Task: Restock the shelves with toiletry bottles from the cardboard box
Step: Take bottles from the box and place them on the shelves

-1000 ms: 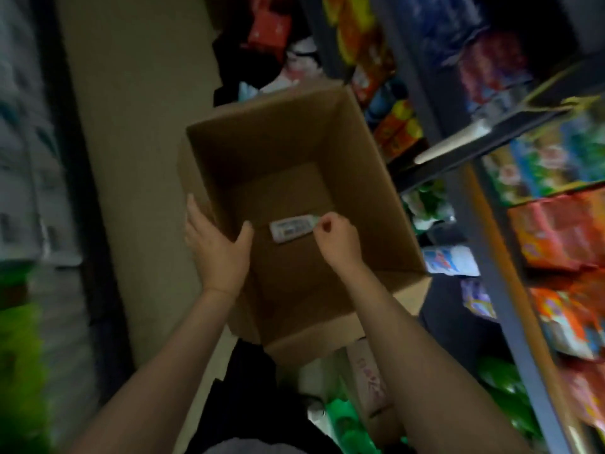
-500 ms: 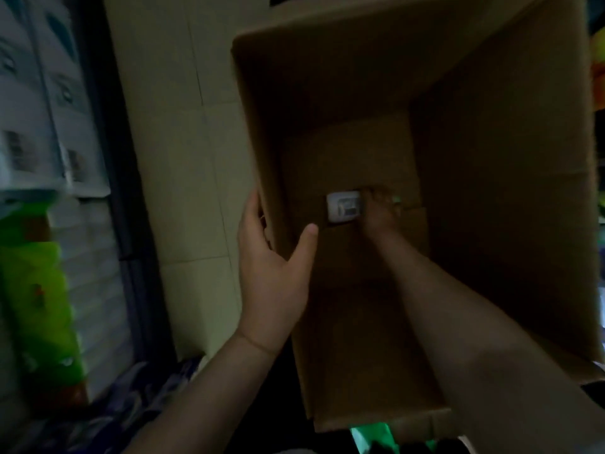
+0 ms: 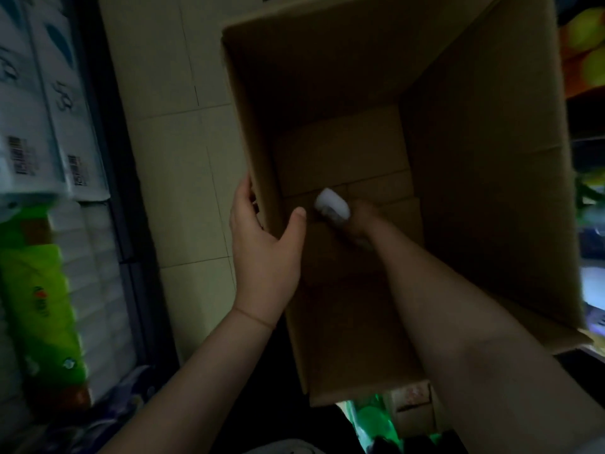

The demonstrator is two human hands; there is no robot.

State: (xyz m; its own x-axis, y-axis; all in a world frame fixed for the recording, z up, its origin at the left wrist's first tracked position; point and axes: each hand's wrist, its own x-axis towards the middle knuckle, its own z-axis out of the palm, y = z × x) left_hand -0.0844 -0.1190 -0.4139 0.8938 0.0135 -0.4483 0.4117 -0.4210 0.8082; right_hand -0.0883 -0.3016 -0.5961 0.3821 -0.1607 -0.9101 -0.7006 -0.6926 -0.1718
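An open cardboard box [image 3: 484, 178] fills the middle and right of the head view, dark inside. My left hand [image 3: 265, 244] grips its left wall, thumb inside and fingers outside. Deep in the box, my right hand [image 3: 358, 224] holds a small white toiletry bottle [image 3: 332, 206], lifted a little off the box floor with its pale end pointing up and left. The rest of the box floor shows no other bottle.
Pale floor tiles [image 3: 176, 165] lie left of the box. A shelf on the left holds white packs [image 3: 49, 126] and a green pack [image 3: 39, 299]. Shelf goods, yellow-green and orange [image 3: 586, 47], show at the right edge. A green item and small carton [image 3: 393, 411] sit below the box.
The view has dropped closer to the box. My right hand reached down, closed round the white bottle and tilted it up. My left hand stays on the box wall.
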